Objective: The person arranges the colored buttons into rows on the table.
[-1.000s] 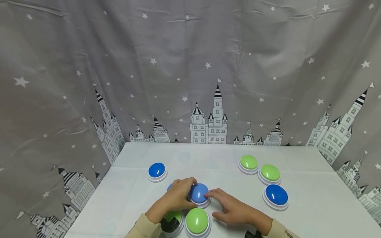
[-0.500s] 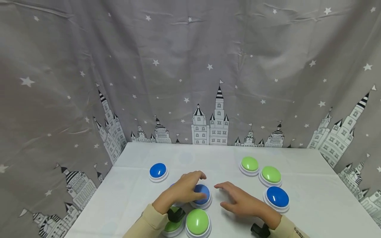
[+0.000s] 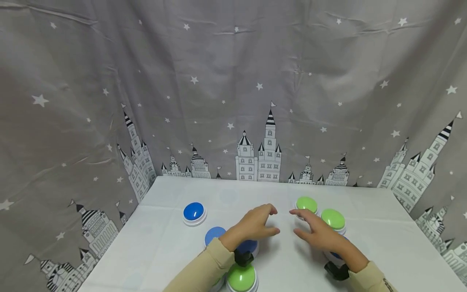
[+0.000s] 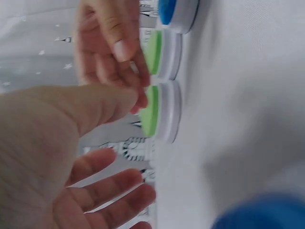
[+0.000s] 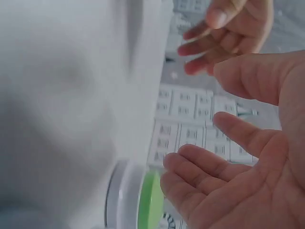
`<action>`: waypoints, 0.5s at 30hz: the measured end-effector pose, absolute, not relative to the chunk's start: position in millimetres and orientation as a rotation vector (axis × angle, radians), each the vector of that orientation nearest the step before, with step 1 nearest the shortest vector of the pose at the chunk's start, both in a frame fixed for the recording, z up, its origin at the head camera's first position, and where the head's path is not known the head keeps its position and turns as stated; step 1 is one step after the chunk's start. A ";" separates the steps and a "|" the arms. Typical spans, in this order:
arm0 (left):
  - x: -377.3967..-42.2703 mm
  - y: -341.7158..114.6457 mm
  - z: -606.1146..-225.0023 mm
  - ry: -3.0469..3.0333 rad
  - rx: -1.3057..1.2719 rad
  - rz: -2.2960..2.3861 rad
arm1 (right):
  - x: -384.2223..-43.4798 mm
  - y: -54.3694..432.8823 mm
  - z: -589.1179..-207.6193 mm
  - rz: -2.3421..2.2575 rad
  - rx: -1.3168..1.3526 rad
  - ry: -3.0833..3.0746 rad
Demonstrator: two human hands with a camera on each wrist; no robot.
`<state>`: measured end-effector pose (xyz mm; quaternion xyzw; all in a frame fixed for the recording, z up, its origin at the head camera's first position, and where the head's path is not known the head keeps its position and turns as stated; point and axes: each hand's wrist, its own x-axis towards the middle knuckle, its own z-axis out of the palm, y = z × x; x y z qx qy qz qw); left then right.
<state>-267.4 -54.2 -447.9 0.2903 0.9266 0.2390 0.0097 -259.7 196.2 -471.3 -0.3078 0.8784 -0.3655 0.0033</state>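
Observation:
Above the middle of the table my left hand (image 3: pixel 257 223) hovers with thumb and fingers apart, holding nothing. Its wrist and sleeve partly cover a blue push button (image 3: pixel 248 246) with a white base. Facing it, my right hand (image 3: pixel 317 232) hangs in the air, also holding nothing, its fingers spread. Just beyond the right hand are a green button (image 3: pixel 306 203) and another green button (image 3: pixel 333 219). Under the right wrist a blue button (image 3: pixel 335 255) is mostly hidden. In the left wrist view the right hand (image 4: pixel 112 43) appears past my left thumb.
A lone blue button (image 3: pixel 193 211) stands at the back left. Left of my left forearm sits a lighter-looking blue button (image 3: pixel 214 234). Near the front is a green button (image 3: pixel 241 278), with another mostly hidden beside it. A grey curtain (image 3: pixel 219 81) hangs behind the white table (image 3: pixel 160 243).
Both hands have left the blue button at the front middle and moved to the right and up. The buttons stay where they were; the head view has shifted slightly.

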 end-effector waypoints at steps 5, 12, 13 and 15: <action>-282.7 -28.7 -458.6 2.921 0.850 0.790 | -269.4 213.4 -470.7 -1.142 -0.901 2.828; -301.4 -2.1 -473.5 2.921 0.788 0.823 | -280.4 232.6 -474.1 -1.137 -0.844 2.896; -303.4 1.2 -475.6 2.920 0.784 0.832 | -281.4 234.7 -474.4 -1.142 -0.830 2.897; -307.4 7.7 -479.8 2.926 0.775 0.846 | -283.2 238.1 -474.4 -1.153 -0.798 2.901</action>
